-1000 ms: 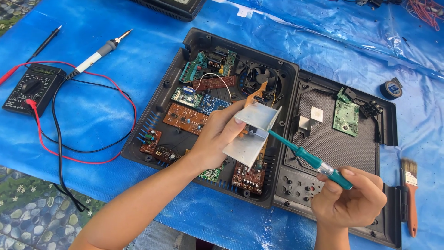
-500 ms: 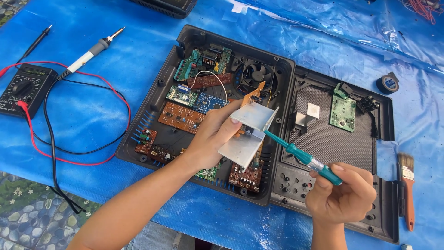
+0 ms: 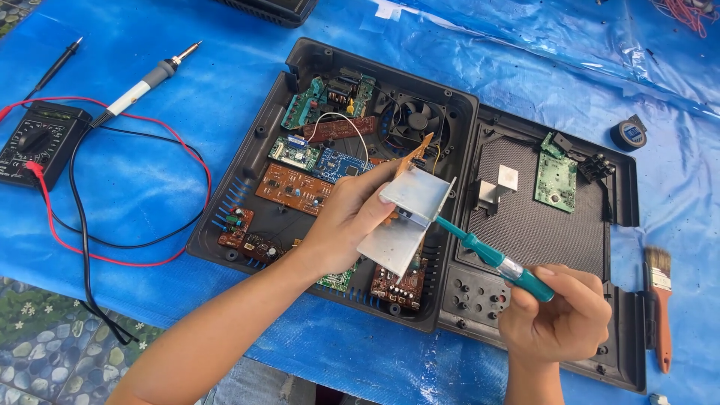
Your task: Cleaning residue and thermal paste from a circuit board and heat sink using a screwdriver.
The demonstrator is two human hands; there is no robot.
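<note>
Blue plastic sheet [image 3: 187, 172] covers the desk, w/ patterned ground showing at the lower left. We work over a big black casing [image 3: 255, 187] opened flat, circuit boards and a fan [image 3: 417, 120] in its left half, a small green board [image 3: 556, 180] in the right half. Off to the left sit a multimeter [image 3: 34, 142] w/ red and black leads and a soldering iron [image 3: 142, 84]; a paintbrush [image 3: 661, 307] and a tape roll [image 3: 628, 135] lie to the right.

Our left hand [image 3: 349, 221] pinches a bent metal heatsink [image 3: 405, 221] w/ an orange board behind it, raised above the casing's right side. Our right hand [image 3: 559, 319] is closed around a teal screwdriver [image 3: 495, 259], tip touching the heatsink's right edge.

Risk as we judge it: the tip could slip off the smooth metal and jab the boards below, or hard levering could crack the orange board or tear its wires, since only a finger pinch steadies it.
</note>
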